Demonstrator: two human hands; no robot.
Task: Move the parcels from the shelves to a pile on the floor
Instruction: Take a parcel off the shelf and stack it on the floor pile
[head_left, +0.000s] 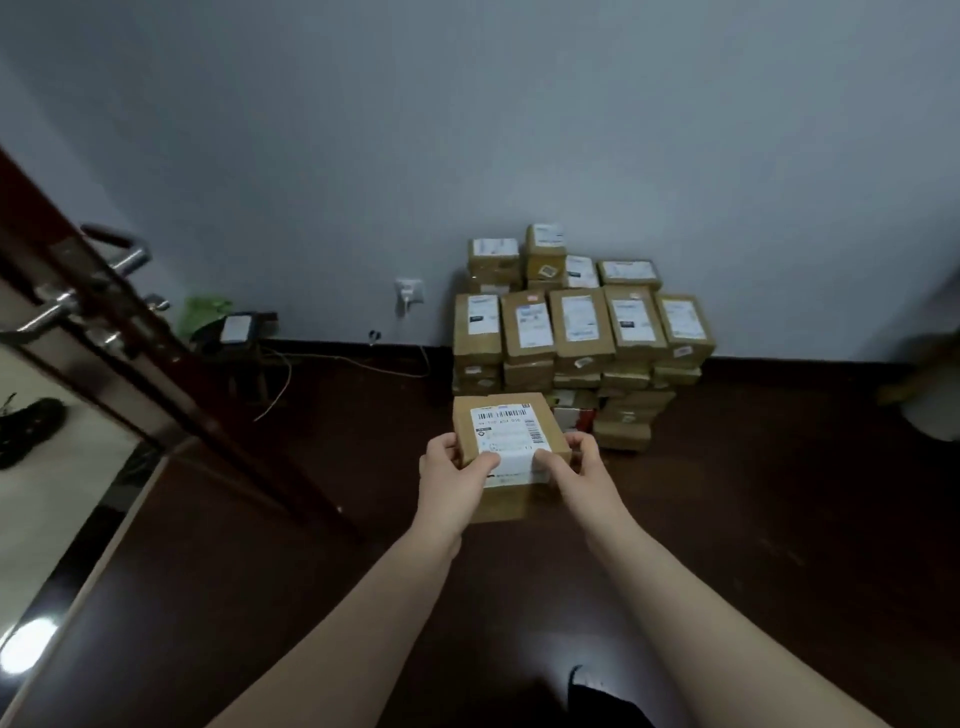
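Brown cardboard, the parcel (511, 434) sits at the centre of the frame, gripped from both sides: the left hand (451, 475) and right hand (579, 470) each curl fingers round an edge, thumbs pressed on its white label. Above it in the frame, the pile (579, 338) of labelled parcels stands on the dark floor (779, 519) against the grey wall (467, 130), with the open door (130, 332) at the left.

- The parcel (511, 441) shows a barcode, but the small print on its label is too blurred to read, and its underside is out of sight.
- In the pile (576, 332), the labels are too small to read, and the front boxes hide the rear ones.
- The door (171, 395) runs off the left edge.
- The shoe (31, 426) is cut by that edge too.
- A pale thing (935, 405) at the right edge is blurred and cut off; I cannot tell what it is.
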